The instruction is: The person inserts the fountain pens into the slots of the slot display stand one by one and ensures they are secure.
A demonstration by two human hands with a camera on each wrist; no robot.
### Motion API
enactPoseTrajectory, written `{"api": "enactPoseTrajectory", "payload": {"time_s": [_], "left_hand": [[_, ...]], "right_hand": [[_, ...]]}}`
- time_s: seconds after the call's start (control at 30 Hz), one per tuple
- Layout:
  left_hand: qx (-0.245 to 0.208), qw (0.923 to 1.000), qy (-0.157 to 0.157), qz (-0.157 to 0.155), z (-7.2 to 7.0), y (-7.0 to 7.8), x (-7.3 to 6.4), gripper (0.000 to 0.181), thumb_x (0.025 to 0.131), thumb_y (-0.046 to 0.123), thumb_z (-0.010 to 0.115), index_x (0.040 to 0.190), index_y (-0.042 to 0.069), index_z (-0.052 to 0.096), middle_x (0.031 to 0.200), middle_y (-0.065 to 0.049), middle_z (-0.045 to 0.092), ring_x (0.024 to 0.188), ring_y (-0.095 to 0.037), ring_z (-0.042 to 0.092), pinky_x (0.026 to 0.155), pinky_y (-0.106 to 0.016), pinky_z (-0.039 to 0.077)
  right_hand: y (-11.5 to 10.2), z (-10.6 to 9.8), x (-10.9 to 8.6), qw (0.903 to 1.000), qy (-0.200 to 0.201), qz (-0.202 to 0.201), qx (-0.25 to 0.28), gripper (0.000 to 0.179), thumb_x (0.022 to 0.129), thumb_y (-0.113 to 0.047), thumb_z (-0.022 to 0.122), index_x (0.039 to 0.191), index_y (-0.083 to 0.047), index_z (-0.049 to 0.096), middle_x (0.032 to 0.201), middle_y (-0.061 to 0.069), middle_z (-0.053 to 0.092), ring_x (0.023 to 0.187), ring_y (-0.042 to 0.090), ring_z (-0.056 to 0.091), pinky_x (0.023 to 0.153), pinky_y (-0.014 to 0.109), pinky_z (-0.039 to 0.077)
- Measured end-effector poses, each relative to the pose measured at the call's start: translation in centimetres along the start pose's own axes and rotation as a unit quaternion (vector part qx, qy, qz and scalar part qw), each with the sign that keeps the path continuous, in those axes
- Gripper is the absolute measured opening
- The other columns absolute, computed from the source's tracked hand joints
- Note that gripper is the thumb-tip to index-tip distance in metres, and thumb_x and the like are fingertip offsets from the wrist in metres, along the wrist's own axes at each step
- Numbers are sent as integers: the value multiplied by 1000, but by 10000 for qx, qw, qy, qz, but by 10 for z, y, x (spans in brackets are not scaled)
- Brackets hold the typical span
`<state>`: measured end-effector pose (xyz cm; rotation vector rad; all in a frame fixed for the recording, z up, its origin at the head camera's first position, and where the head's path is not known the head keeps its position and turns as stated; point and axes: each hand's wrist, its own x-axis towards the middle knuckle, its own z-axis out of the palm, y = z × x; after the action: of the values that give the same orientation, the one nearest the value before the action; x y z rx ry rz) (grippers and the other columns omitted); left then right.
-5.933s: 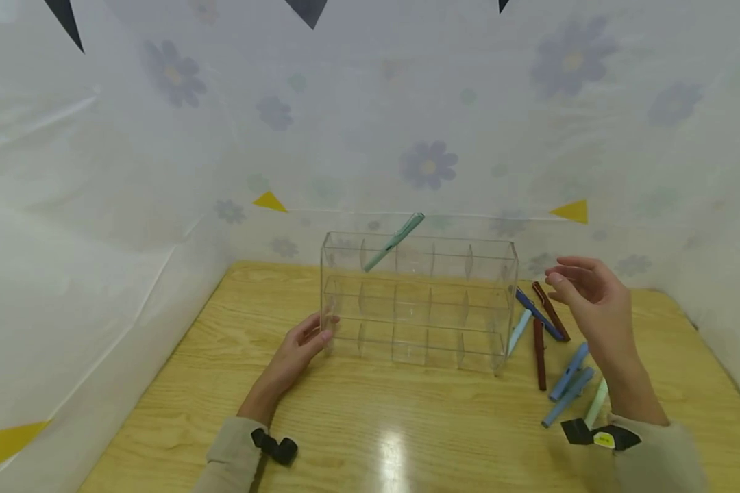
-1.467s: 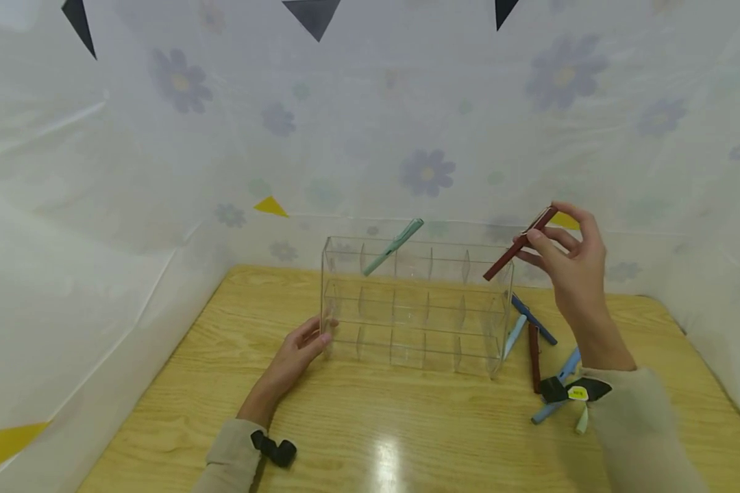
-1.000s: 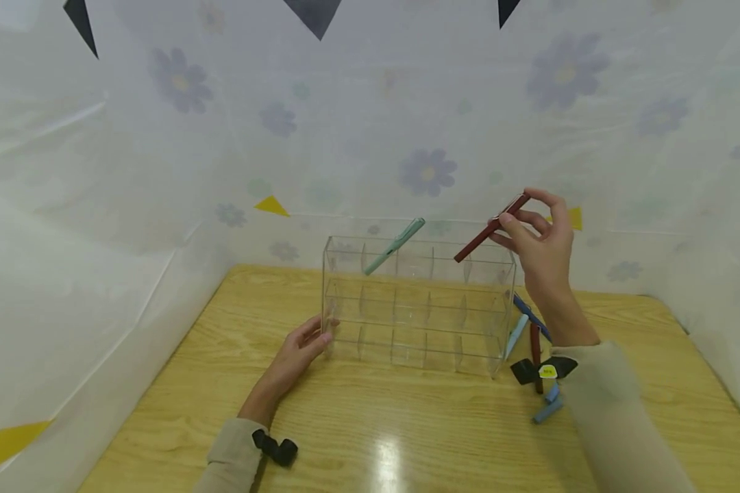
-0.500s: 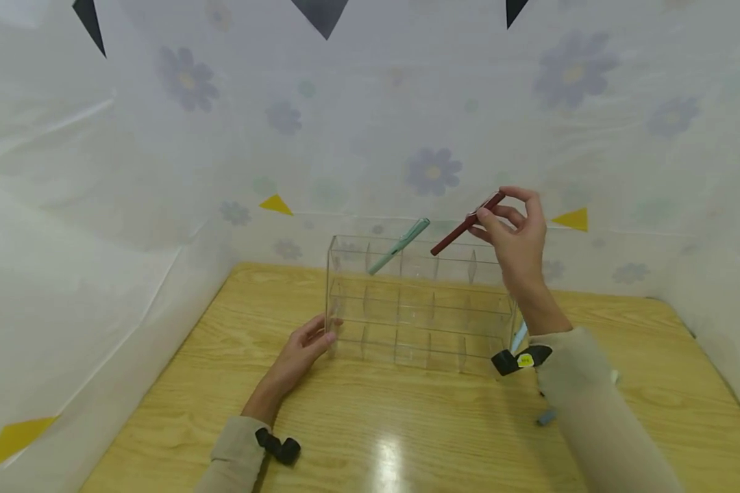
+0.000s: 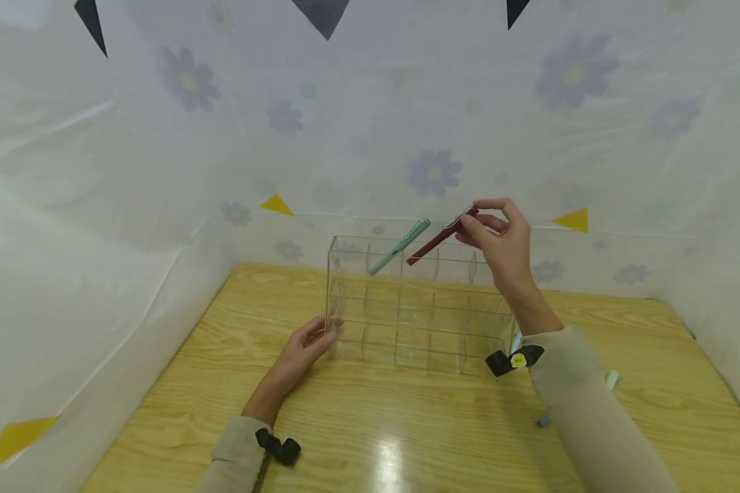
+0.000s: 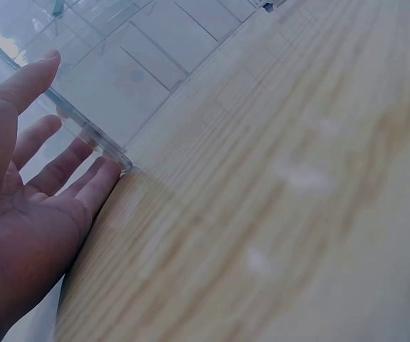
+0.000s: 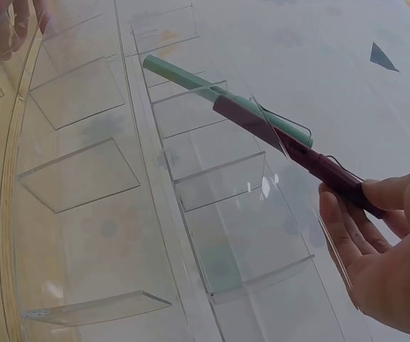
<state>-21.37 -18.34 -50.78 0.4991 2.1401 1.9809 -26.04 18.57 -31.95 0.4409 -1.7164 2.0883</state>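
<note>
A clear acrylic organizer (image 5: pixel 414 311) with three tiers of small compartments stands on the table. My left hand (image 5: pixel 299 349) is at its left end; in the left wrist view straight, spread fingers (image 6: pixel 62 165) touch the side wall, the thumb lying toward the front. A mint-green pen (image 5: pixel 398 248) leans in the top tier, cap end up. My right hand (image 5: pixel 506 248) pinches a dark red pen (image 5: pixel 436 244) near its clip end, its lower tip slanting down-left into the top tier beside the green pen. In the right wrist view the red pen (image 7: pixel 255 125) partly overlaps the green one.
Right of the organizer, my sleeve hides most of the loose pens. A pale green pen (image 5: pixel 612 378), a blue pen end (image 5: pixel 544 420) and a light blue pen (image 5: pixel 516 342) still show. White flowered sheeting (image 5: pixel 370 123) closes in the wooden table (image 5: pixel 345 418).
My right hand, bare near the loose pens in the oldest frame, picked up a dark red pen, carried it left over the organizer and lowered it beside the green pen. Left hand stayed put.
</note>
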Motion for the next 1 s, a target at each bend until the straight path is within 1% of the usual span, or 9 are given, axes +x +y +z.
{"api": "enactPoseTrajectory", "payload": {"time_s": [0.2,0.3,0.43,0.57,0.67,0.8,0.93,1.0], "left_hand": [[16,10000,1,7,0,0,1,54,108,28,57,157,12,43,151,-11,53,144,-24,44,113,-53,36],[2,10000,-4,-6,0,0,1,54,108,28,57,157,13,42,152,-11,52,144,-23,43,114,-52,36],[-29,10000,7,-15,0,0,1,53,108,27,57,157,14,42,152,-12,52,145,-24,43,112,-45,39],[-26,10000,0,34,1,1,0,54,108,25,57,158,13,42,152,-14,51,145,-28,42,107,-36,44],[-9,10000,-5,56,2,2,-1,54,108,25,57,158,12,41,152,-13,51,145,-29,42,105,-34,46],[-4,10000,13,24,2,2,-1,54,108,26,58,158,13,42,151,-9,53,144,-27,43,106,-36,45],[-1,10000,-2,15,1,1,1,53,107,27,58,157,14,43,151,-7,53,144,-24,44,109,-43,42],[6,10000,-14,26,2,1,1,53,107,27,58,157,13,43,151,-7,53,144,-24,43,110,-45,42]], "right_hand": [[0,-3,0,9989,-432,114,-112,31,96,6,68,123,14,56,104,19,65,83,23,76,79,36,59],[0,-5,2,9981,-554,207,-171,29,96,7,66,121,16,55,105,20,65,83,23,76,79,36,59],[0,-6,3,9956,-717,331,-499,22,97,6,65,118,14,60,104,19,66,86,22,76,81,36,59],[-2,-7,3,9920,-874,378,-833,24,99,4,64,120,15,59,106,18,67,90,21,75,84,35,58],[-5,-9,2,9893,-951,448,-1012,26,100,2,63,122,16,57,110,21,66,91,20,75,84,35,58],[-8,-12,2,9842,-1063,573,-1293,26,102,-1,62,123,13,56,117,29,64,93,17,75,85,36,58],[-9,-14,3,9800,-1081,602,-1561,22,103,-4,61,123,6,59,121,30,64,95,16,74,85,37,58],[-9,-15,2,9794,-1075,588,-1605,22,103,-3,61,124,5,60,121,30,64,96,16,74,85,36,58]]}}
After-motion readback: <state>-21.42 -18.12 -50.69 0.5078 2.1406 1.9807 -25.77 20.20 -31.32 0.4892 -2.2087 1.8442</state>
